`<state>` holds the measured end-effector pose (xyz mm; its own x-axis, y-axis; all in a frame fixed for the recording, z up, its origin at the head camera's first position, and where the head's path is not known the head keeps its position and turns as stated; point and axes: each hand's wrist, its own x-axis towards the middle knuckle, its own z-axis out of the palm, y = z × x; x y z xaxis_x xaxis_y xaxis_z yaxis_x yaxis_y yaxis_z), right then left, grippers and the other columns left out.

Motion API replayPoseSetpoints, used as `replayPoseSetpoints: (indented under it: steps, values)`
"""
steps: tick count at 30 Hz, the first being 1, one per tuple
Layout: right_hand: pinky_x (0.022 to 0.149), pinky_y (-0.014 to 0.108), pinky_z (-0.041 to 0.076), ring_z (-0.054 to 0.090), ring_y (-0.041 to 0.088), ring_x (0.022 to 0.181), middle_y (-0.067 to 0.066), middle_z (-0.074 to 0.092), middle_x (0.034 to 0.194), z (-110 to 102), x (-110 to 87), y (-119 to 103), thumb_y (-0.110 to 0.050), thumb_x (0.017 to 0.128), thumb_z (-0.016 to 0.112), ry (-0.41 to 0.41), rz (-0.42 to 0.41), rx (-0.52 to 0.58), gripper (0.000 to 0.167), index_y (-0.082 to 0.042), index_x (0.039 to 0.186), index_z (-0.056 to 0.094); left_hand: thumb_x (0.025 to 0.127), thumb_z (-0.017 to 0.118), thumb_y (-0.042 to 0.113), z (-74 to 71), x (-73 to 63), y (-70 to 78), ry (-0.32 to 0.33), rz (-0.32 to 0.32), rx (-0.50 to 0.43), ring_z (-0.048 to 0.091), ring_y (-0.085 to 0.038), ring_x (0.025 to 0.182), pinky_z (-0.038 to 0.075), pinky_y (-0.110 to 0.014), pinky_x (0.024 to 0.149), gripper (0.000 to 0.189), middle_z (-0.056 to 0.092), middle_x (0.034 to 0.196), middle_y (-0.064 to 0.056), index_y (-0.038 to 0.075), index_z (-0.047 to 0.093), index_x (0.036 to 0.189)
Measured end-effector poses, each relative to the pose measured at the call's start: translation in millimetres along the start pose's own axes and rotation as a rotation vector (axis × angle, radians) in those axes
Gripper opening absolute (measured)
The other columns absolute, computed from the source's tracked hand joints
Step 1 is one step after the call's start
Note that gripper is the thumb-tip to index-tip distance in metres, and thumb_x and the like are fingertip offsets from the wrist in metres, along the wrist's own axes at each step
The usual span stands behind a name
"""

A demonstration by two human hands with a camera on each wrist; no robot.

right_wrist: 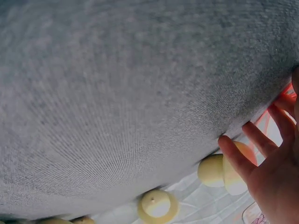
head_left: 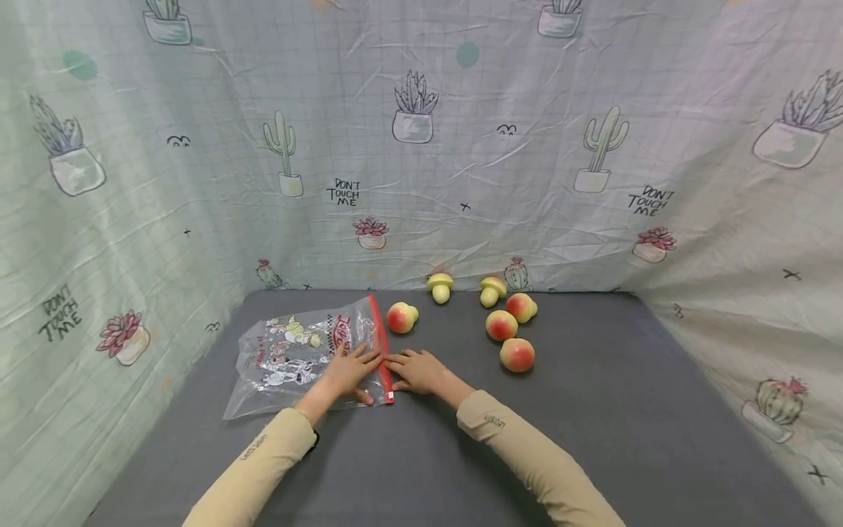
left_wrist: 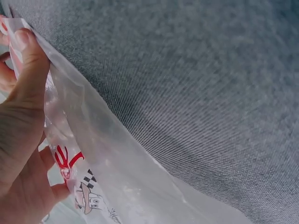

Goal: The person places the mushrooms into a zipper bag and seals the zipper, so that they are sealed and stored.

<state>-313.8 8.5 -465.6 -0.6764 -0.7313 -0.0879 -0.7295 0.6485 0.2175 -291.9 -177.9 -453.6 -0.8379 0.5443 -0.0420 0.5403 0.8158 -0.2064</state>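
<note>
A clear plastic zip bag (head_left: 276, 388) with printed cartoon figures lies flat on the left of the dark grey table, its red zip strip (head_left: 377, 322) facing right. My left hand (head_left: 347, 372) rests on the bag beside the strip, fingers spread; the left wrist view shows the thumb (left_wrist: 33, 60) against the plastic. Against the strip from the right, my right hand (head_left: 424, 371) touches it with extended, parted fingers. Just beyond the strip is a red-and-yellow toy mushroom (head_left: 402, 317), also visible past the right fingers in the right wrist view.
Two yellow toy mushrooms stand at the back, one left (head_left: 440, 288) and one right (head_left: 491, 290). Right of centre sit more red-and-yellow pieces, the front one (head_left: 517, 355) nearest me. A cactus-print cloth (head_left: 461, 183) hangs around the table (head_left: 593, 410).
</note>
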Motion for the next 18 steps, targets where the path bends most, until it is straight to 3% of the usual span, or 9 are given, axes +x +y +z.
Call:
replayPoseSetpoints:
  steps: [7, 18]
  values:
    - [0.098, 0.045, 0.037, 0.035, 0.017, 0.129, -0.010, 0.032, 0.144, 2.7, 1.5, -2.4, -0.047, 0.091, 0.036, -0.024, 0.022, 0.080, 0.052, -0.025, 0.138, 0.034, 0.058, 0.065, 0.058, 2.4, -4.7, -6.6, 0.016, 0.045, -0.084, 0.035, -0.034, 0.128, 0.027, -0.063, 0.095, 0.092, 0.042, 0.137, -0.010, 0.012, 0.041, 0.134]
    - [0.099, 0.047, 0.035, 0.033, 0.017, 0.130, -0.010, 0.031, 0.144, 1.2, -0.2, -3.3, -0.050, 0.089, 0.040, -0.015, 0.043, 0.120, 0.055, -0.025, 0.137, 0.035, 0.068, 0.060, 0.056, 3.8, -12.5, -10.5, 0.088, 0.085, -0.099, 0.040, -0.038, 0.124, 0.027, -0.062, 0.096, 0.076, 0.045, 0.135, -0.011, 0.018, 0.044, 0.132]
